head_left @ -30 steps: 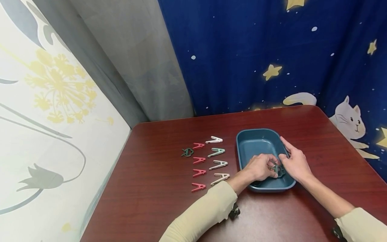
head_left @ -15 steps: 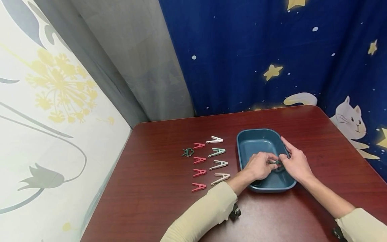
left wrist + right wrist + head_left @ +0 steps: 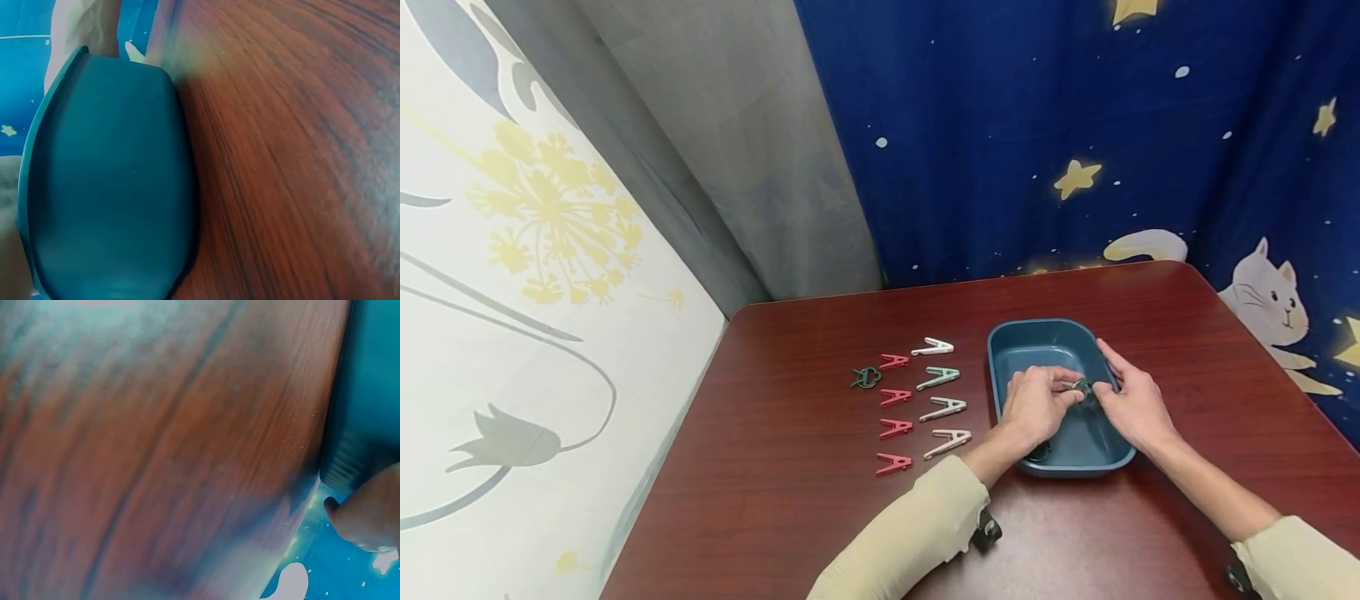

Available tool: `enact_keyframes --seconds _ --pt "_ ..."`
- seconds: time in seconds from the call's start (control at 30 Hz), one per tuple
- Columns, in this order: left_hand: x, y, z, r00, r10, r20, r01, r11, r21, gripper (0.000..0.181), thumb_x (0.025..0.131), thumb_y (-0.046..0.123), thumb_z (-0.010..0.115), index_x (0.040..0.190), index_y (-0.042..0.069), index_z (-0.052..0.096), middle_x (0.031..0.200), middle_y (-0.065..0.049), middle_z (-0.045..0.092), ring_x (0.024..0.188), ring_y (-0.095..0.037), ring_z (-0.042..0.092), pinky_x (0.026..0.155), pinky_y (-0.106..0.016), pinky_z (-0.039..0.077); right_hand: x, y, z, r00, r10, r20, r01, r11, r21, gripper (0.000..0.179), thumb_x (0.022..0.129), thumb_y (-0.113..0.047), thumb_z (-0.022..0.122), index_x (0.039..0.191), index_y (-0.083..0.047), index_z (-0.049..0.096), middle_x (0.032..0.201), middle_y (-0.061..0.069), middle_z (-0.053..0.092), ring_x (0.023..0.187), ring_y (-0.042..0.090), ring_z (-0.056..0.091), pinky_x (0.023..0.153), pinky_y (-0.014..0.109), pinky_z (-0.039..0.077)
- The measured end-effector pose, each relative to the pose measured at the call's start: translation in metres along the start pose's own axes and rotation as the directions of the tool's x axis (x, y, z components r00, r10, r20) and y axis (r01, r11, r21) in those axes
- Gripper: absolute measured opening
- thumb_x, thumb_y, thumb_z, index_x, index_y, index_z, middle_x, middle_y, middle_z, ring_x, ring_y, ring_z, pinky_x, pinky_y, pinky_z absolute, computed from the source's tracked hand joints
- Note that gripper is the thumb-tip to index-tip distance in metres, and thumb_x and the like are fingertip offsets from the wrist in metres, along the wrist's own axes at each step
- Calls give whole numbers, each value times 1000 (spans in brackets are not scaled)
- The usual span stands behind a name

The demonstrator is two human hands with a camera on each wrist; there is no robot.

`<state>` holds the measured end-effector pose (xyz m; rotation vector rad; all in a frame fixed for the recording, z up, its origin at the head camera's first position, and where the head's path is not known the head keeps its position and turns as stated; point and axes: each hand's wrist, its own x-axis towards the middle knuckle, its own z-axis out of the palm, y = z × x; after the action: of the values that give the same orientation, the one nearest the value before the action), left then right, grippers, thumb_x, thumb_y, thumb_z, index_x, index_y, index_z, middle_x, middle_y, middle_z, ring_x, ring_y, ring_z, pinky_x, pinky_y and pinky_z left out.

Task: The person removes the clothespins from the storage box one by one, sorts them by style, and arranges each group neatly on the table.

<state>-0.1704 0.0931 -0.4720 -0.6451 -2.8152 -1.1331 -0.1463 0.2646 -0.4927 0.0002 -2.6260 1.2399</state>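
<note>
In the head view, my left hand [image 3: 1036,404] reaches into a blue plastic basin [image 3: 1028,328] and pinches a small dark green plant clip [image 3: 1083,387] between thumb and fingertips. My right hand [image 3: 1137,407] grips the basin's right wall, thumb over the rim and fingers along the outside. That thumb's tip is close to the clip; whether it touches cannot be told. A dark item [image 3: 1040,452] lies in the basin's near left corner, partly covered by my left wrist. The left wrist view shows the basin's outer side [image 3: 112,175]. Part of my right hand [image 3: 369,509] appears in the right wrist view.
Left of the basin, red clothespins [image 3: 895,427] form one column. Beside it is a second column of white, pale green and beige clothespins [image 3: 943,407]. Another green plant clip [image 3: 868,377] lies further left. All rest on a dark red wooden table [image 3: 790,417].
My left hand has shifted slightly up and away inside the basin with the green plant clip, which has turned between the fingers. The right hand and the clothespins stay put.
</note>
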Motion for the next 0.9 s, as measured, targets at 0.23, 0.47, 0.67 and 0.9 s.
enact_keyframes --seconds 0.23,0.47,0.67,0.9 --pt "-3 0 -2 995 23 -101 -25 1000 -19 21 93 30 84 115 31 84 98 18 79 89 15 67 71 -6 46 0 1 1 1000 -8 -3 8 1000 -5 71 97 3 57 164 -2 35 146 35 53 81 27 58 64 24 39" --pt "1 -5 -14 990 13 -137 -22 998 -62 20 92 31 85 112 29 85 95 16 80 86 15 67 68 -6 45 -1 1 2 1000 -2 -1 2 1000 -12 70 97 3 58 164 -1 35 144 38 54 87 33 62 67 24 41" --pt "6 -11 -36 982 38 -187 -61 991 -121 21 91 30 86 111 25 85 95 13 80 86 13 69 72 -7 48 -1 4 1 1000 7 -9 -8 1000 -22 72 97 2 58 165 -3 35 147 35 52 100 36 61 71 21 38" --pt "11 -33 -72 967 21 -255 -78 973 -219 18 88 24 89 105 19 86 85 8 80 76 14 66 61 -13 46 -1 4 0 1000 10 -7 -10 1000 -13 73 97 1 58 165 -6 34 152 36 47 98 37 56 71 23 35"
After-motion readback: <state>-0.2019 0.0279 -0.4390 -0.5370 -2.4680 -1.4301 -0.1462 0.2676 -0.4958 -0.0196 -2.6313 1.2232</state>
